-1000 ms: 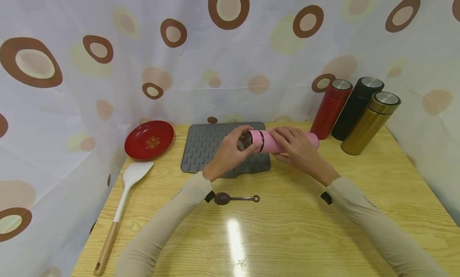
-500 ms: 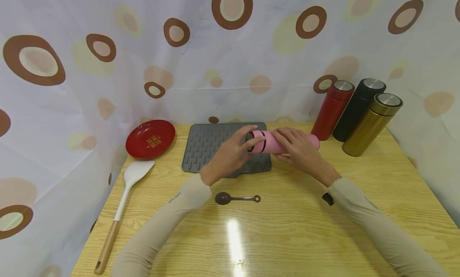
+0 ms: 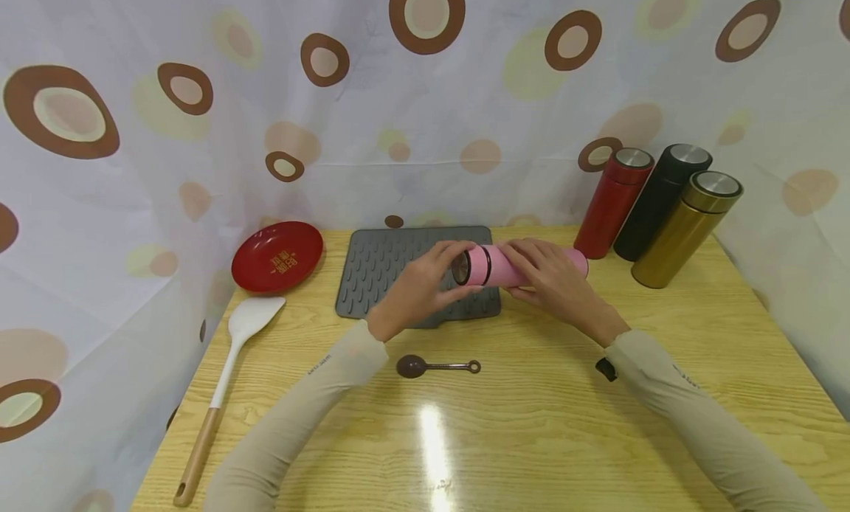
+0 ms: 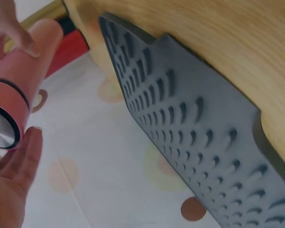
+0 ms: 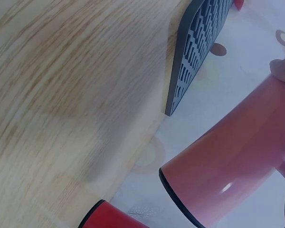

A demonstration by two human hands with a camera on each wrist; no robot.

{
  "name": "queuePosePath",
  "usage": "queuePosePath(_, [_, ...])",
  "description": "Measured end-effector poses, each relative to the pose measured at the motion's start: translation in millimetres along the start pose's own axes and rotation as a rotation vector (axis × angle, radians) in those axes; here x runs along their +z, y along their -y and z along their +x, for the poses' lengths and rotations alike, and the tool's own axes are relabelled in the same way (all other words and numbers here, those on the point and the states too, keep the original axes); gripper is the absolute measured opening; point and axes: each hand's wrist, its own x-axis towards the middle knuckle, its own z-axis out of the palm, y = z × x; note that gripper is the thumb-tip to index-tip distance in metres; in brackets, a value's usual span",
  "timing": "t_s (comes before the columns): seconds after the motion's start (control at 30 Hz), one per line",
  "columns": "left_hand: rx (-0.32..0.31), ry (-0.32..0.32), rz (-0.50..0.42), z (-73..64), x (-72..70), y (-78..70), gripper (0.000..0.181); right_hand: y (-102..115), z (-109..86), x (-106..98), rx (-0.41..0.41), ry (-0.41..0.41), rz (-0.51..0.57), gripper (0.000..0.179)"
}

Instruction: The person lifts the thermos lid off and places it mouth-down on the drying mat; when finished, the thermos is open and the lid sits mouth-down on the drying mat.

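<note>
A pink thermos (image 3: pixel 510 277) lies sideways in the air, close over the drying mat's right part. Its pink lid (image 3: pixel 478 267), with a black-edged steel top, faces left. My left hand (image 3: pixel 415 287) has the lid between its fingers on the upper side and its thumb on the lower side. In the left wrist view the fingers (image 4: pixel 28 159) are nearly straight along the lid's edge. My right hand (image 3: pixel 554 279) grips the thermos body from above, fingers across it and thumb beneath. From the right wrist view, the body (image 5: pixel 237 152) and its black-rimmed base show.
A grey ridged mat (image 3: pixel 375 272) lies behind the hands. Red (image 3: pixel 611 206), black (image 3: pixel 657 202) and gold thermoses (image 3: pixel 684 232) stand at right. A red plate (image 3: pixel 279 257) and a white spatula (image 3: pixel 229 364) are at left, with a dark spoon (image 3: pixel 412 366) in front.
My left fingers turned over the lid, then went back to either side of it, showing more of the lid. The right hand keeps its grip on the thermos, which has barely moved.
</note>
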Motion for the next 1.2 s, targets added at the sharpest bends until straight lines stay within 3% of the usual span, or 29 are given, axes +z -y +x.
queuePosePath(0.1, [-0.068, -0.007, -0.032, 0.3, 1.3, -1.9, 0.075, 0.6, -0.4, 1.0, 0.006, -0.005, -0.005, 0.091])
queuePosePath(0.17, [-0.074, -0.004, -0.026, 0.4, 1.7, -1.9, 0.084, 0.1, -0.9, 2.0, 0.006, -0.012, -0.005, 0.090])
queuePosePath(0.3, [0.028, 0.012, 0.046, 0.7, 1.1, 1.0, 0.089, -0.7, -0.6, 2.8, 0.000, -0.027, 0.005, 0.089])
queuePosePath(0.43, [0.157, 0.013, 0.089, 1.1, 2.0, 4.4, 0.076, -1.2, -0.5, 2.6, -0.001, -0.031, 0.015, 0.088])
queuePosePath(0.53, [0.189, 0.011, 0.077, 0.1, 3.3, 5.6, 0.069, -0.9, -0.3, 2.4, 0.002, -0.025, 0.023, 0.087])
queuePosePath(0.73, [0.134, 0.002, 0.020, -1.4, 3.2, 4.2, 0.064, -0.1, -1.7, 2.9, 0.001, -0.019, 0.023, 0.086])
queuePosePath(1.03, [-0.061, 0.024, -0.071, -0.4, 5.9, 0.4, 0.077, 0.5, -3.6, 3.5, 0.013, -0.011, 0.030, 0.090])
queuePosePath(1.1, [-0.057, 0.022, -0.058, -0.7, 5.9, 1.0, 0.082, 0.1, -4.0, 4.0, 0.016, -0.011, 0.031, 0.089])
queuePosePath(1.2, [0.013, 0.017, -0.005, -1.4, 5.5, 3.1, 0.084, -1.0, -4.5, 5.1, 0.015, -0.013, 0.032, 0.087])
